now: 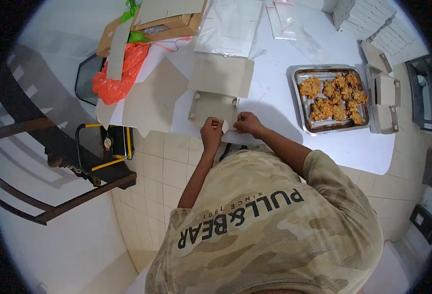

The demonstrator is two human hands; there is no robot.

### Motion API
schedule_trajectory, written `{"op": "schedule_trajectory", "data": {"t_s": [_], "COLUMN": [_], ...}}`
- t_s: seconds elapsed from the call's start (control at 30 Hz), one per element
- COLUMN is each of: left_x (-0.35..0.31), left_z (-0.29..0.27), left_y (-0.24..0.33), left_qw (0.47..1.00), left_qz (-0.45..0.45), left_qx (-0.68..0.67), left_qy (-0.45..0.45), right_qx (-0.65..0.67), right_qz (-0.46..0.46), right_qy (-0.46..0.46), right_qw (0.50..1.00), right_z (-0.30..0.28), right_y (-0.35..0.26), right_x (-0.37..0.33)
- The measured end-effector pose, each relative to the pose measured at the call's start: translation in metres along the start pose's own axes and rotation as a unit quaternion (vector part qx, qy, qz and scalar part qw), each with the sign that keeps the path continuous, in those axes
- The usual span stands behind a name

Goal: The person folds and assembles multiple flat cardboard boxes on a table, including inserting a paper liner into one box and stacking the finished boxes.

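In front of me on the table lies a grey-beige cardboard box (215, 106), its lid (222, 74) folded back away from me. My left hand (212, 133) is closed at the box's near edge, beside a small pale flap (225, 127) that stands up there. At the near right corner my right hand (247, 123) is closed, its fingers pinching the side of the box. Both sets of fingertips are small in view, so their exact hold on the cardboard is partly hidden.
To the right sits a metal tray (310, 128) of fried, golden-brown clusters, with folded boxes (386, 90) beyond it. Flat cardboard (158, 95) and a red plastic bag (120, 73) lie to the left. Clear plastic packs (229, 28) are at the back.
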State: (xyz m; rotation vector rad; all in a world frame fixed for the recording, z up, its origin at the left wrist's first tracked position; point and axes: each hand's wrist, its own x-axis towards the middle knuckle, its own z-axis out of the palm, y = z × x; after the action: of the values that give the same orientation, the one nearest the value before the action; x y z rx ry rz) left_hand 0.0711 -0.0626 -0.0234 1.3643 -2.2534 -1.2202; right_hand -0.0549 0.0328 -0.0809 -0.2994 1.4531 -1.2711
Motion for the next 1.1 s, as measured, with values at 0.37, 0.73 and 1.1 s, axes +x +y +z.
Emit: {"op": "schedule_trajectory", "data": {"t_s": [0.37, 0.73, 1.1], "left_x": [-0.006, 0.021, 0.032], "left_z": [-0.004, -0.011, -0.005], "left_y": [0.022, 0.034, 0.018], "left_qw": [0.984, 0.994, 0.994], "left_qz": [0.120, -0.051, -0.073], "left_qx": [0.117, 0.066, -0.022], "left_qy": [-0.063, -0.065, -0.080], "right_qx": [0.057, -0.011, 0.122], "right_qz": [0.008, -0.046, 0.001], "right_qy": [0.072, 0.051, 0.005], "right_qw": [0.996, 0.998, 0.993], "right_z": [-0.006, -0.007, 0.001], "right_y": [-0.015, -0.011, -0.008], "right_x": [-0.016, -0.012, -0.006]}}
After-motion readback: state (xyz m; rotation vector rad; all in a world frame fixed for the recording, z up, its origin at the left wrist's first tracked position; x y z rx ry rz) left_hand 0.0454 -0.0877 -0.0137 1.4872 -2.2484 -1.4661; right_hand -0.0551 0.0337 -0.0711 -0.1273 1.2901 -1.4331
